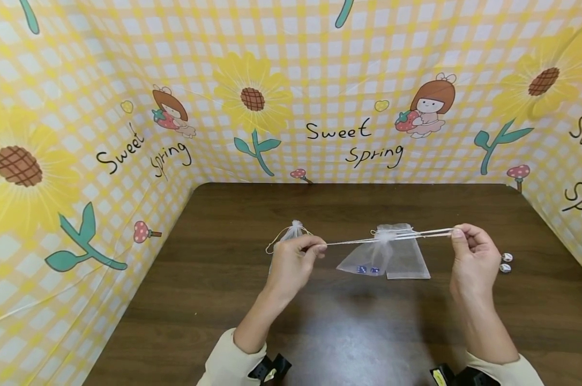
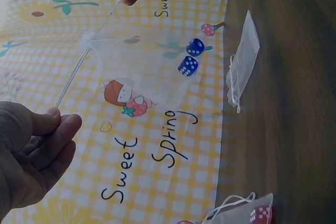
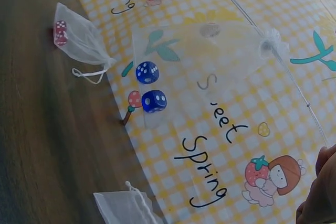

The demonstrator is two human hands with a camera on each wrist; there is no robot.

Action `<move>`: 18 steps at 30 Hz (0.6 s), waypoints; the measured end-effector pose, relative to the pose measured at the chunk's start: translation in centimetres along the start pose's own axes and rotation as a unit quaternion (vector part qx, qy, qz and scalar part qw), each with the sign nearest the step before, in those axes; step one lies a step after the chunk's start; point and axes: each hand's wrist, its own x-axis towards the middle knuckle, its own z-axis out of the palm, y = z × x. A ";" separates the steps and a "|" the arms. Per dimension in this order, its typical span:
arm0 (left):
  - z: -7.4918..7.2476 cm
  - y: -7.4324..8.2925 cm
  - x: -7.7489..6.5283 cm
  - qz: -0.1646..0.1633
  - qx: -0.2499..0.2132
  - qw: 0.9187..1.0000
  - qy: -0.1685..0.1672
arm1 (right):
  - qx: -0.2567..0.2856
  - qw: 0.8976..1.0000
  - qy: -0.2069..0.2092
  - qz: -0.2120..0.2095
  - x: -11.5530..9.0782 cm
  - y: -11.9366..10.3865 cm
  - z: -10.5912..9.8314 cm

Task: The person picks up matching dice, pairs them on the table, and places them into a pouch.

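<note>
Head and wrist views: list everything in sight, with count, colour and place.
Held bag: 1, sheer white, hanging between the hands
Drawstring: 1, white, stretched from hand to hand
Blue dice: 2, inside the held bag
Flat bag: 1, sheer white, on the table
Left-side bag: 1, sheer white, on the table
Red dice: apparently 2, inside the left-side bag
White dice: 2, right of the right hand
Table: 1, brown, below
Patterned cloth: yellow-white, around the table
Sleeves: 2, cream
Wrist devices: 2, mostly black
Left hand: 1, pinching the drawstring
Right hand: 1, likewise
</note>
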 end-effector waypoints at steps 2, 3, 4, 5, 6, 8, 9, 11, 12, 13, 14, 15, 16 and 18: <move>-0.2 -0.2 -0.1 -0.018 -0.005 1.000 -0.001 | -0.019 1.000 -0.008 0.005 0.0 0.4 0.2; -0.3 -0.4 -0.2 -0.027 -0.008 1.000 -0.003 | -0.031 0.999 -0.012 0.007 0.0 0.7 0.3; -0.4 -0.6 -0.4 -0.034 -0.009 0.999 -0.003 | -0.046 0.999 -0.015 0.010 0.0 1.0 0.3; -0.4 -0.8 -0.5 -0.042 -0.012 0.999 -0.002 | -0.059 0.998 -0.018 0.014 -0.1 1.3 0.4; -0.4 -1.0 -0.7 -0.049 -0.015 0.999 -0.002 | -0.072 0.997 -0.021 0.019 -0.1 1.7 0.4; -0.4 -1.5 -1.0 -0.059 -0.020 0.998 -0.003 | -0.101 0.994 -0.024 0.027 -0.1 2.3 0.4; -0.4 -1.8 -1.2 -0.063 -0.024 0.998 -0.004 | -0.113 0.993 -0.027 0.030 -0.1 2.7 0.3; -0.3 -2.4 -1.4 -0.073 -0.028 0.997 -0.005 | -0.135 0.990 -0.031 0.041 -0.1 3.3 0.3; -0.3 -2.7 -1.5 -0.078 -0.026 0.997 -0.007 | -0.149 0.987 -0.034 0.046 0.0 3.6 0.3; -0.3 -2.9 -1.5 -0.083 -0.024 0.996 -0.009 | -0.162 0.985 -0.037 0.053 0.0 3.9 0.3; -0.2 -3.2 -1.6 -0.089 -0.020 0.996 -0.010 | -0.173 0.982 -0.040 0.062 0.1 4.2 0.3; -0.2 -3.5 -1.5 -0.096 -0.015 0.995 -0.012 | -0.185 0.979 -0.044 0.072 0.2 4.5 0.4; -0.1 -3.8 -1.5 -0.103 -0.010 0.995 -0.014 | -0.196 0.976 -0.049 0.084 0.3 4.8 0.5; 0.2 -4.3 -1.5 -0.118 -0.006 0.993 -0.017 | -0.212 0.970 -0.057 0.103 0.5 5.5 0.6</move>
